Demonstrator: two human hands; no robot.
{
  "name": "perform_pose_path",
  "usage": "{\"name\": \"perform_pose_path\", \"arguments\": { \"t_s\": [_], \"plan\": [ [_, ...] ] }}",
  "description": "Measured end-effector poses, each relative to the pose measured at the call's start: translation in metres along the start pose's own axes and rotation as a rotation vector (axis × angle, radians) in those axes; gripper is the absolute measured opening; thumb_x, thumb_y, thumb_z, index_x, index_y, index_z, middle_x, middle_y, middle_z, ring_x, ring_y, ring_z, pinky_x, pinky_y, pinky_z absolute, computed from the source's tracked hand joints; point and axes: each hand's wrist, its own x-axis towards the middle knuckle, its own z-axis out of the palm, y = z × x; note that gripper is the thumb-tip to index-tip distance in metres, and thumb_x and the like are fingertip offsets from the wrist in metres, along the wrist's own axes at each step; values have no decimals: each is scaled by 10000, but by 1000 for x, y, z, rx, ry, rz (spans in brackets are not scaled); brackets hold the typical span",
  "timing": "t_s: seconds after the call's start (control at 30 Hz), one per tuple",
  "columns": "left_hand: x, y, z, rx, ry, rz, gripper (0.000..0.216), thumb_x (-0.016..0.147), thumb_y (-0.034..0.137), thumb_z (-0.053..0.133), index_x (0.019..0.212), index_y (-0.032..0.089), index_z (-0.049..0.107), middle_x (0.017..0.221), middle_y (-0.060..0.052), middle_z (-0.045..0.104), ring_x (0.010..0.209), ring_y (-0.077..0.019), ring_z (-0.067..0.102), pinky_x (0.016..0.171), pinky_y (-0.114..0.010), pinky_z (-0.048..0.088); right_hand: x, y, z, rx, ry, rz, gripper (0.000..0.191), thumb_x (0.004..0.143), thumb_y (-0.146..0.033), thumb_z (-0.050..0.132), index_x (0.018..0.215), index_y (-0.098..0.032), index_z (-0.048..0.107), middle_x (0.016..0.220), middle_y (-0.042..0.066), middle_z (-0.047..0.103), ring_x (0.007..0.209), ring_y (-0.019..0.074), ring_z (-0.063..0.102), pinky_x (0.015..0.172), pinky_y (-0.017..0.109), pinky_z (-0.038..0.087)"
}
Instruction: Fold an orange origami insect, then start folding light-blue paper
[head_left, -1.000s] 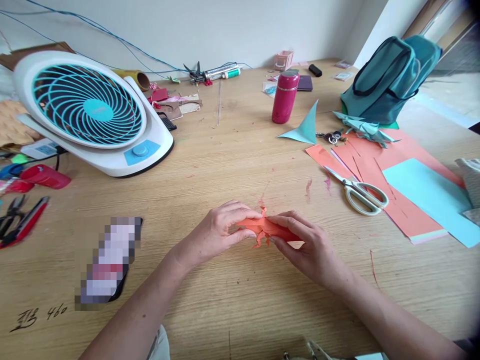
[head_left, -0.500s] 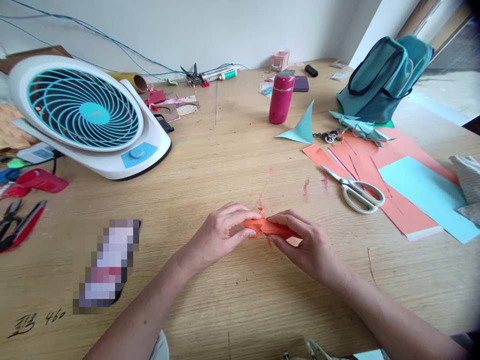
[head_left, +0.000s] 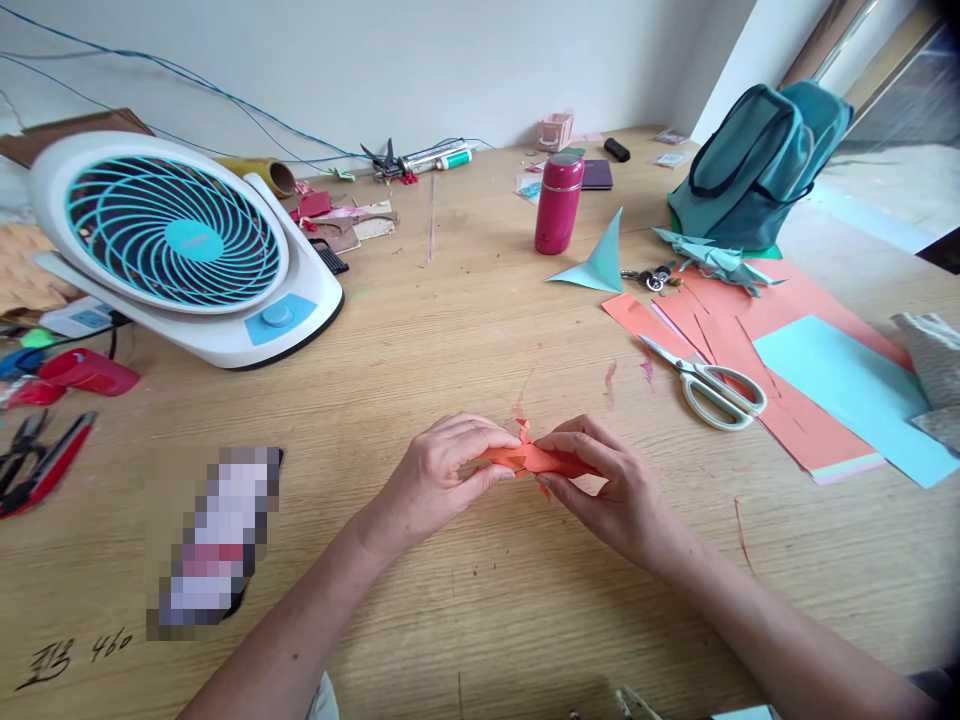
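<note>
Magenta all over and capped, a flask [head_left: 556, 212] is set at 12 o'clock from the two hands, its contents hidden. Beyond it, near the wall, a small pink basket [head_left: 554, 132] is placed; what is held inside cannot be made out. Toward 1 o'clock, a teal bag [head_left: 739, 170] is stood upright, and its inside cannot be seen either.

Between the hands, an orange folded paper figure [head_left: 529, 457] is held above the near part of the tabletop [head_left: 412, 350]. It is creased into a long, narrow body, with small crooked points projected at 12 and about 5 o'clock. Its 9 o'clock end is pinched by the left hand [head_left: 454, 462], its 3 o'clock end by the right hand [head_left: 622, 485]. Each grip is closed down to the paper's thickness, thumb on the near side, fingers on the far side; the middle is left uncovered.
</note>
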Motion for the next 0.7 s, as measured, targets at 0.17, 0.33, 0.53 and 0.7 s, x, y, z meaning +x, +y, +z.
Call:
{"name": "perform_pose_path", "arguments": {
  "t_s": [0.17,0.33,0.53,0.7],
  "plan": [
    [-2,0,7,71,33,-1,194,898,168,706,1086,215,701,1032,-37,778,992,-188,704,915,-346,535,1,6,1,-138,37,-41,191,938,-189,647,1124,-217,678,1032,86,666,900,209,651,760,364,565],
    [-6,-6,17,82,71,-54,189,872,187,741,1056,206,704,1021,-41,769,962,-187,708,895,-339,536,2,15,0,-181,-5,-40,211,938,-183,656,1140,-234,686,1026,69,689,910,217,655,809,397,517],
    [-9,-14,20,84,40,-31,269,843,171,769,1093,220,686,1034,-25,769,955,-185,710,902,-334,530,4,18,-2,-228,-46,-79,249,930,-173,667,1161,-265,682,1021,52,688,929,224,640,820,396,486],
    [-9,-10,14,57,-24,15,286,874,192,745,1144,220,655,1053,-26,767,973,-184,707,905,-324,538,3,15,-3,-120,-74,-50,239,945,-176,644,1173,-244,662,1057,70,665,946,220,630,816,378,504]
  ]
}}
